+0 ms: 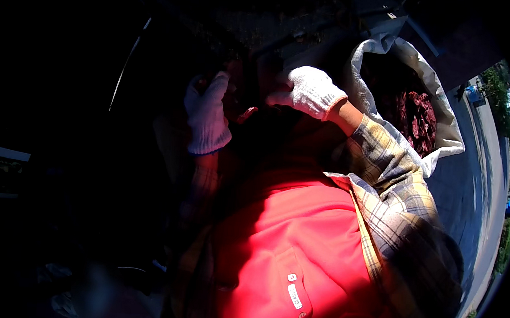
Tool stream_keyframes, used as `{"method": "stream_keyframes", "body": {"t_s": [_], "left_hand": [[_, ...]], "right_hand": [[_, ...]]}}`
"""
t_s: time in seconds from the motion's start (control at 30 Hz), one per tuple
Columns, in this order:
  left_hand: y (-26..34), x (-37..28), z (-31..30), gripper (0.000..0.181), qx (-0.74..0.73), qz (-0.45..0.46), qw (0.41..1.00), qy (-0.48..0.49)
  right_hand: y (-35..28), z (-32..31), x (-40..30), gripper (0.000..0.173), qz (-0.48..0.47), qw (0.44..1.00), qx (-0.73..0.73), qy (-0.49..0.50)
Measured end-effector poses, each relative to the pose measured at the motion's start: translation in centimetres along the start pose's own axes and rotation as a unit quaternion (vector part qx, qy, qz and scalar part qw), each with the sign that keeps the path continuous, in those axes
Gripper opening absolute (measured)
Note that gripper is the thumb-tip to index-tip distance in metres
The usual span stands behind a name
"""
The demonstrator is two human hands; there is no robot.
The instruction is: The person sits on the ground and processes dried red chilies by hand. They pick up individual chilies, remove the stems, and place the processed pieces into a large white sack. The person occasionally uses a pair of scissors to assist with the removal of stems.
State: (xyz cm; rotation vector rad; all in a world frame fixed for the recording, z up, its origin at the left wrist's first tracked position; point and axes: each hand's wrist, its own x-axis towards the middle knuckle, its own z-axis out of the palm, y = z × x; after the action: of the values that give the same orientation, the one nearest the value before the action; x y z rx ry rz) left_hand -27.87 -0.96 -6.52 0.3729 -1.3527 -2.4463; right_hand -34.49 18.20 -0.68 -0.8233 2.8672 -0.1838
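Observation:
My left hand (209,116), in a white knit glove, is raised in deep shade with its fingers bent. A small reddish piece (247,114), perhaps dried chili, shows just right of it; whether the hand touches it is too dark to see. My right hand (313,92), gloved the same way with an orange cuff edge, is sunlit on its back. Its fingertips point left into shadow, so anything between them is hidden. Beside my right forearm stands a white woven sack (446,115) with its rim rolled open. Dark red, wrinkled dried chilies (419,121) lie inside.
Sunlit concrete ground (470,187) runs along the right, edged by green plants (496,96). A blue object (476,95) stands beyond the sack. Most of the left side and the area beyond my hands are nearly black.

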Motion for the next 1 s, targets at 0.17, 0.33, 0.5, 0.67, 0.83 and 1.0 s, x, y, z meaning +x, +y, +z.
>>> {"method": "stream_keyframes", "body": {"t_s": [0.17, 0.33, 0.5, 0.67, 0.83, 1.0], "left_hand": [[-0.2, -0.5, -0.4, 0.02, -0.123, -0.028, 0.978, -0.164], [0.5, -1.4, 0.8, 0.023, -0.087, -0.015, 0.981, -0.171], [0.4, -1.8, -0.4, 0.021, -0.023, -0.028, 0.99, -0.139], [1.1, -2.3, 1.6, 0.018, 0.011, 0.045, 0.991, -0.125], [1.9, -2.6, 2.6, 0.025, 0.021, 0.083, 0.988, -0.128], [1.5, -2.5, 2.7, 0.036, 0.073, 0.118, 0.984, -0.116]], "right_hand": [[6.1, -5.6, 6.1, 0.06, 0.192, 0.956, 0.003, 0.222], [10.4, -4.4, 10.8, 0.028, 0.2, 0.952, -0.08, 0.216], [8.7, -7.4, 7.7, 0.032, 0.09, 0.929, 0.122, 0.339], [7.7, -9.6, 4.3, 0.025, -0.004, 0.849, 0.452, 0.273], [2.8, -7.0, 1.4, 0.025, -0.024, 0.835, 0.526, 0.161], [-2.1, -3.3, -0.8, 0.027, 0.017, 0.81, 0.586, 0.023]]}}
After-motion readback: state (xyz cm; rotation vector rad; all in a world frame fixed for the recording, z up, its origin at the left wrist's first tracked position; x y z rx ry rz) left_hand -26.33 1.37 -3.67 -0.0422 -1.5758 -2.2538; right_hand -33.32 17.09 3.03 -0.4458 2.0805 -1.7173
